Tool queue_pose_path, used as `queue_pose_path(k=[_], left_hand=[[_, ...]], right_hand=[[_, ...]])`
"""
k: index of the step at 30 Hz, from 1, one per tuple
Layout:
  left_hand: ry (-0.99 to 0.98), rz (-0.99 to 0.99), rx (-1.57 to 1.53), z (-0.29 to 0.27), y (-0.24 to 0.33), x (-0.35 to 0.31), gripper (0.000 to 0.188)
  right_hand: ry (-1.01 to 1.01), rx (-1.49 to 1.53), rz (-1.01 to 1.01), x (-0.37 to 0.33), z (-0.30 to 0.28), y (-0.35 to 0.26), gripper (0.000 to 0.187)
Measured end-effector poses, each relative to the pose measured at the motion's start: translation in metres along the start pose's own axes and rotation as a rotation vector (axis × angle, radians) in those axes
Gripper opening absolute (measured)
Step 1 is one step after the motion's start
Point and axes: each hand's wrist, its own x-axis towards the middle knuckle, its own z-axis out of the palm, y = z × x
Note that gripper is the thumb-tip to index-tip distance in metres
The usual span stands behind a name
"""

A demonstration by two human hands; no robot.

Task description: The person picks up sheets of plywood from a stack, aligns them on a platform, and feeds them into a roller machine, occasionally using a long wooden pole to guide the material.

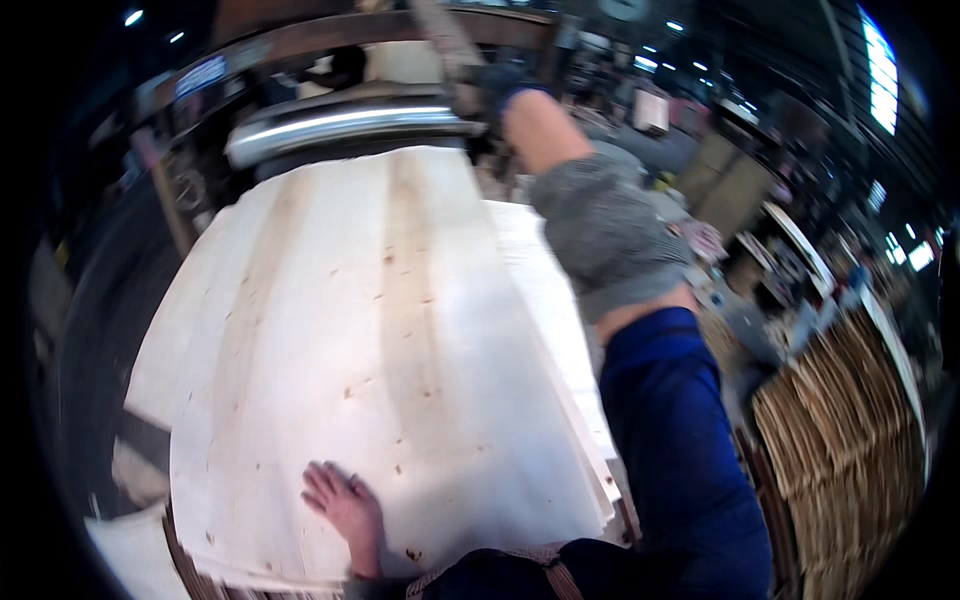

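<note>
A: Where does the work stand?

B: Top sheet [320, 330], pale wood with brown streaks, lies flat in front of the person. Far edge reaches up to the shiny roller [350, 125]; whether it touches, cannot tell. The broad face of the sheet lies wholly on the near side, so by judgement nothing much is done with this one.

A: And what is left?

B: More pale sheets [540, 275] show under its right edge, so the pile appears to hold several. Count unclear. A pale patch [405, 62] shows beyond the roller; cannot tell if it is another sheet.

A: Hands?

B: Left hand [345, 505] rests palm down on the near part of the top sheet, fingers [322, 482] spread, grasping nothing. Right hand [505, 88] is stretched far forward, beside the roller's right end, dark and blurred. Cannot tell whether its fingers grip anything. Grey cover [610, 230] on that forearm, blue sleeve [670, 400] above it.

A: Any containers?

B: One possible: a pale box [650, 110] in the right background, contents not visible. The brown layered stack [840, 420] at lower right looks like loose sheets piled together; no container walls made out around it.
</note>
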Motion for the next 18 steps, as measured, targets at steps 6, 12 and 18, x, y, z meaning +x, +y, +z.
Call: queue_pose_path(k=[6, 12, 18], left_hand=[[0.021, -0.009, -0.043, -0.011, 0.002, 0.004, 0.047], [0.004, -0.008, -0.065, -0.007, 0.003, 0.005, 0.050], [0.023, -0.055, -0.046, -0.008, -0.003, 0.003, 0.050]], right_hand=[[0.064, -0.127, 0.066, 0.008, -0.027, -0.019, 0.052], [0.038, -0.069, 0.005, 0.058, -0.055, 0.003, 0.039], [-0.006, 0.202, 0.107, 0.004, -0.007, -0.021, 0.021]])
